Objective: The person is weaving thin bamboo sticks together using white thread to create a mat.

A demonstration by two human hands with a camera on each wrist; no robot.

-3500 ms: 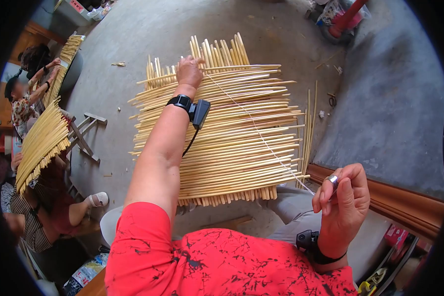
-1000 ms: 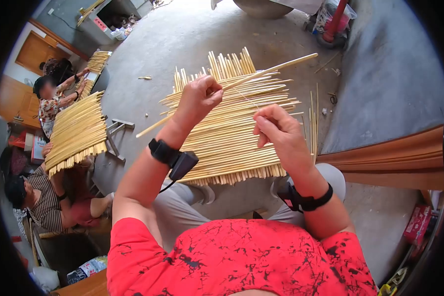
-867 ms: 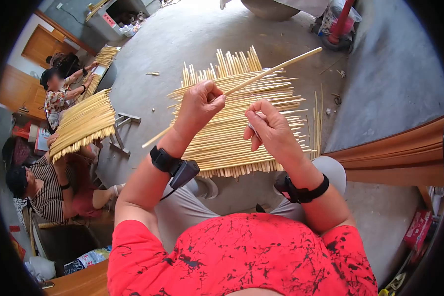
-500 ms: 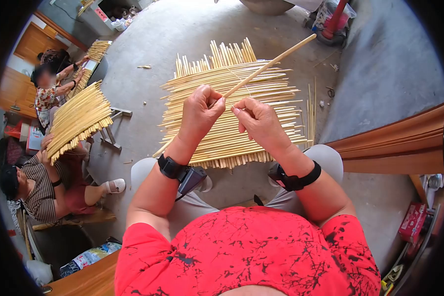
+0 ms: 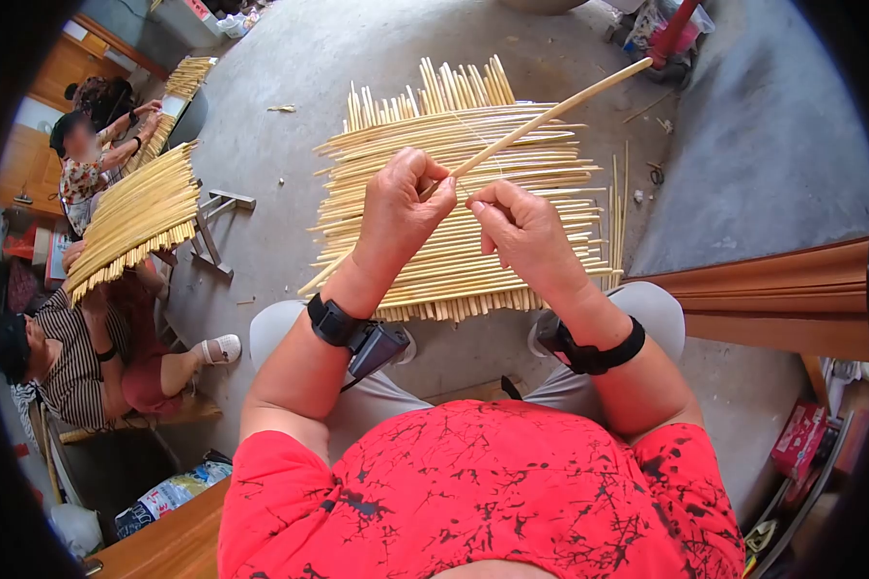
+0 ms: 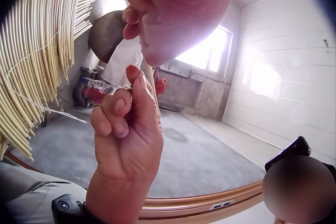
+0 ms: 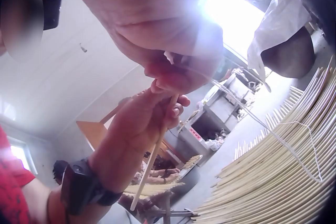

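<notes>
My left hand [image 5: 401, 212] grips a long pale peeled stick [image 5: 560, 104], raised slantwise over a mat of such sticks [image 5: 473, 261]. The stick's far end points up and right. Close beside it, my right hand [image 5: 526, 236] is curled, thumb and index fingertip together near the stick. White thread [image 7: 257, 119] runs from the right hand down to the mat in the right wrist view, and a white bit shows inside that palm. In the left wrist view the right hand [image 6: 128, 134] has its other fingers bent; the left hand [image 6: 184, 14] covers much of the stick.
Loose sticks [image 5: 620, 207] lie on the floor right of the mat. Two people sit at the left, near a second bundle of sticks [image 5: 140, 217] on a wooden stand [image 5: 217, 232]. A brown wooden ledge [image 5: 772, 294] runs along the right.
Earlier my left hand reached to the mat's far edge while my right held the thread out rightward. Now the left holds up a stick, and the right has moved in close to it.
</notes>
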